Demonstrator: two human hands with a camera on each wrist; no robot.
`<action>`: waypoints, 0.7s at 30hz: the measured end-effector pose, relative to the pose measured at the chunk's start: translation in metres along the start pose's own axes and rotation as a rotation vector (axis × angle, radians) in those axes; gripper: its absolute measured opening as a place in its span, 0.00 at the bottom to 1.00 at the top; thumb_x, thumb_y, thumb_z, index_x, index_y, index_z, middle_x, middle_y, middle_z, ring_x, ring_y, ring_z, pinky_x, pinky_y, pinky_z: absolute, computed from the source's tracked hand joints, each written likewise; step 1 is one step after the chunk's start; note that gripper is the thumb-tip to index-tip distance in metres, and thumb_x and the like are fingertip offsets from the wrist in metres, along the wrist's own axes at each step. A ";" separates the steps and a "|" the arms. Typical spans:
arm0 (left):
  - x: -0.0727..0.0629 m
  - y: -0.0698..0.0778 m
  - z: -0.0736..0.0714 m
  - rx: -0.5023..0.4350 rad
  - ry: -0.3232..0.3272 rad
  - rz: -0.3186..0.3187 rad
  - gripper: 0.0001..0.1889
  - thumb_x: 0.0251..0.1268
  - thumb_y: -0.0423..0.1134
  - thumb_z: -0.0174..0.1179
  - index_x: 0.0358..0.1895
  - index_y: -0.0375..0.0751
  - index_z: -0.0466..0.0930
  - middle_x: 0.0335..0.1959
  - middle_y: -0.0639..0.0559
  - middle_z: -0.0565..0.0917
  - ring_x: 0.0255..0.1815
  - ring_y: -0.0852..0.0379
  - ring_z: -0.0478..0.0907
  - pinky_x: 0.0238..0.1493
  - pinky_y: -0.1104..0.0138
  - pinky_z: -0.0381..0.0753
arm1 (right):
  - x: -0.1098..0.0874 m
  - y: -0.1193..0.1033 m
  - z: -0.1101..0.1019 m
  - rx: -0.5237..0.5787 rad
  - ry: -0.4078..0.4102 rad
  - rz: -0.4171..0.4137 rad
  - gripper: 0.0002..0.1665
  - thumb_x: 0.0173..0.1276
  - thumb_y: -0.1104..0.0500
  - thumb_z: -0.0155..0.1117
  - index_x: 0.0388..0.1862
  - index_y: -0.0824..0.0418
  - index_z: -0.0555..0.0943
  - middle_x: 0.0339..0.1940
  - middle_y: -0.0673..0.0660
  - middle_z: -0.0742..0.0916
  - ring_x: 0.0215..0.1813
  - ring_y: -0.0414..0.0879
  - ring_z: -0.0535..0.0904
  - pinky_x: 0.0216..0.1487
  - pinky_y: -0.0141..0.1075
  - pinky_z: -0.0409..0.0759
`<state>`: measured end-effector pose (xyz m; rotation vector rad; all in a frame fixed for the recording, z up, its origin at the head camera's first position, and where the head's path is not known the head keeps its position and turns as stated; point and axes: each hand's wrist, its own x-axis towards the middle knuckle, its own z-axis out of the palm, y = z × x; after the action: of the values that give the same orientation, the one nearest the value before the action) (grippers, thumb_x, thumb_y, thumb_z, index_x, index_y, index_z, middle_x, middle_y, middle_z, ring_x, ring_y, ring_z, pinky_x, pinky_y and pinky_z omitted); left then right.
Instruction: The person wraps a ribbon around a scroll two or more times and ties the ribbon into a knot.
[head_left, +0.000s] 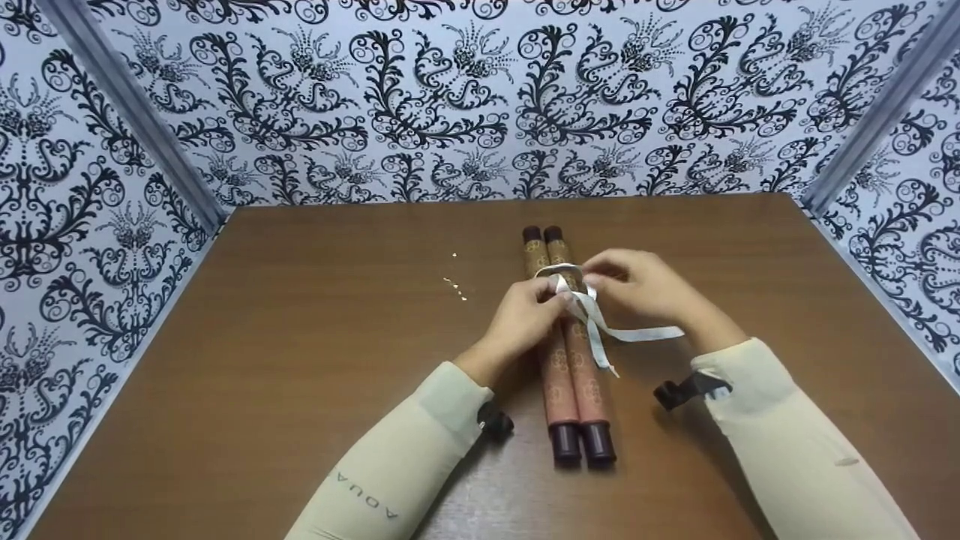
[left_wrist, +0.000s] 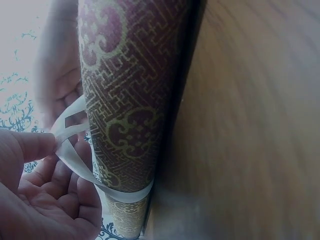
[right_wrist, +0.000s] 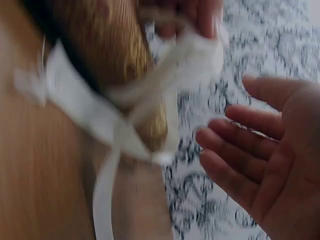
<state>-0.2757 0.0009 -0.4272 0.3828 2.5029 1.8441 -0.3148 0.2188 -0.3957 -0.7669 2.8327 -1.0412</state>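
Observation:
A rolled scroll (head_left: pixel 559 367), two side-by-side rolls in pink and gold patterned cloth with dark end knobs, lies lengthwise on the table. Around its upper half passes a white ribbon (head_left: pixel 645 334), looped and crossing over the top, tails hanging to the right. My left hand (head_left: pixel 517 319) comes in from the left; in the left wrist view its thumb and finger pinch the ribbon (left_wrist: pixel 77 162) where strands cross. Just right of the scroll is my right hand (head_left: pixel 645 285). The right wrist view shows that hand (right_wrist: pixel 270 155) with fingers spread apart, nothing between them, beside the blurred ribbon.
Small pale flakes (head_left: pixel 456 289) lie on the brown wooden table (head_left: pixel 337 337) left of the scroll. Walls with black-and-white scrollwork (head_left: pixel 465 97) enclose the back and sides. Dark wrist straps (head_left: pixel 679 394) stick out from the cream sleeves.

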 end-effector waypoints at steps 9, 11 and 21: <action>0.001 0.002 -0.001 0.023 0.000 -0.024 0.09 0.75 0.40 0.61 0.38 0.40 0.87 0.31 0.58 0.82 0.34 0.61 0.74 0.36 0.71 0.72 | -0.002 -0.011 0.018 0.083 -0.113 -0.065 0.17 0.72 0.56 0.71 0.56 0.61 0.84 0.47 0.55 0.90 0.49 0.45 0.84 0.53 0.37 0.81; 0.001 0.002 -0.001 0.025 0.004 -0.020 0.09 0.75 0.40 0.61 0.37 0.41 0.87 0.30 0.58 0.81 0.33 0.61 0.74 0.35 0.71 0.72 | -0.001 -0.011 0.020 0.064 -0.106 -0.065 0.15 0.71 0.57 0.71 0.54 0.60 0.85 0.44 0.54 0.90 0.46 0.44 0.83 0.50 0.36 0.80; 0.000 0.000 -0.002 -0.004 0.034 0.014 0.08 0.71 0.39 0.65 0.35 0.38 0.86 0.28 0.58 0.81 0.31 0.62 0.74 0.33 0.72 0.72 | 0.000 -0.012 0.029 0.030 -0.062 -0.054 0.03 0.73 0.60 0.68 0.42 0.58 0.86 0.35 0.51 0.88 0.41 0.45 0.79 0.48 0.41 0.78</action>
<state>-0.2757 -0.0008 -0.4268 0.3737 2.5241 1.8763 -0.3039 0.1937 -0.4104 -0.8625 2.7527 -1.0455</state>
